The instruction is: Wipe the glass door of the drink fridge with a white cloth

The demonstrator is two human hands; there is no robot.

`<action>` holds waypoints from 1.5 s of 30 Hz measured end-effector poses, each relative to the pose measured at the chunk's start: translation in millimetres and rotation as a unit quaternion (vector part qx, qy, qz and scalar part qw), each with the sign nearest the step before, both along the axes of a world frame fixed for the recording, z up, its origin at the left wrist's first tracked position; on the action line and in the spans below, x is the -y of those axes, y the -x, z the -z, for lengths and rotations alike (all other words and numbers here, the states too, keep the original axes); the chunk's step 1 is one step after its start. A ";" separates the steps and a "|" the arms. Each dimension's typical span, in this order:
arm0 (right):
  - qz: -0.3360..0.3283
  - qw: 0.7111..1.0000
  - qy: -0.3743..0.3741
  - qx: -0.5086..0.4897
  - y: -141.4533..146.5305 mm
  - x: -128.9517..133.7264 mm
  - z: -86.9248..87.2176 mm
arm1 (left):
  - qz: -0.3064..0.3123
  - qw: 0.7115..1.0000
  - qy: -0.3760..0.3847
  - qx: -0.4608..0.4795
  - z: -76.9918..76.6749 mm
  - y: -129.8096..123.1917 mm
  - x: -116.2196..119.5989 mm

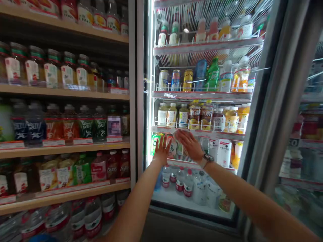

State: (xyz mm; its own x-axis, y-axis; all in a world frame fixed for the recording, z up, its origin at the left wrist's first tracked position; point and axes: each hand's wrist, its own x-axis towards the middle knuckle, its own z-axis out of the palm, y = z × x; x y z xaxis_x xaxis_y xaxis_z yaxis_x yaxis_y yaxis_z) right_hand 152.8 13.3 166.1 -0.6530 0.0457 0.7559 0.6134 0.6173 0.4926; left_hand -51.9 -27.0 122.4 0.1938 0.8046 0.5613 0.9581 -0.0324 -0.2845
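Note:
My left hand [162, 150] is raised with its fingers spread, up against the drinks on a wire-fronted shelf inside a lit drinks fridge. Just left of it stands a green-labelled bottle [156, 144]. My right hand [189, 145] lies palm down with its fingers together, over a pale, white-labelled bottle [172, 148] or the items beside it. I cannot tell whether it grips anything. A dark wristwatch [207, 158] sits on my right wrist. The fingers hide part of the shelf's front rail [214, 135].
Wooden shelves [63, 92] to the left carry rows of bottled drinks and jars with price tags. Inside the fridge, wire shelves hold cans [175, 80] and bottles. Bottled water [183, 183] stands lower down. A glass fridge door [264, 101] stands at the right.

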 end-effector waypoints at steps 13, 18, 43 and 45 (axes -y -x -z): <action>-0.032 0.997 -0.007 0.066 11.0 -0.1 60.3 | -0.009 1.000 0.004 -0.013 -0.7 -1.1 2.0; -0.036 0.995 -0.003 0.091 2.7 1.8 137.4 | -0.009 1.000 -0.012 -0.020 3.0 -0.9 0.0; 0.005 1.000 -0.012 0.021 1.7 2.6 39.1 | -0.006 1.000 -0.003 -0.006 4.0 1.2 0.1; -0.003 0.998 0.009 0.055 2.9 2.9 80.4 | -0.006 1.000 -0.005 -0.009 6.0 1.6 -0.2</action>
